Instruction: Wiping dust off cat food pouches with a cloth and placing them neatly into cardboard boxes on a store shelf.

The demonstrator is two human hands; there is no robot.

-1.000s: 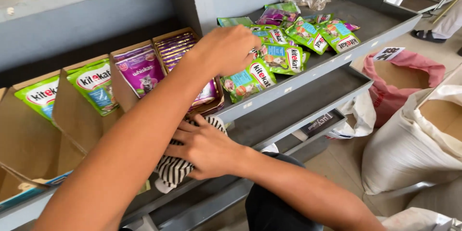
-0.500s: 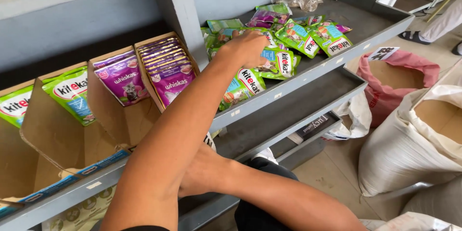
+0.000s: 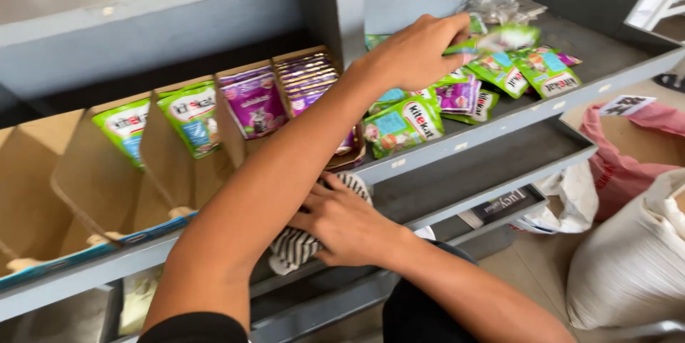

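A green pouch (image 3: 499, 37), blurred, lies long-axis sideways in the left hand (image 3: 417, 50), whose fingers pinch its near end above the grey shelf (image 3: 499, 125). Below the fingers lie more green and purple pouches (image 3: 457, 100). The right hand (image 3: 346, 225) presses flat on a striped cloth (image 3: 296, 250), fingers spread.

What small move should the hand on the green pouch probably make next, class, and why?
Probably lift it clear of the pile: the left hand already pinches a green pouch above the loose pouches on the grey shelf, while the right hand rests on a striped cloth.
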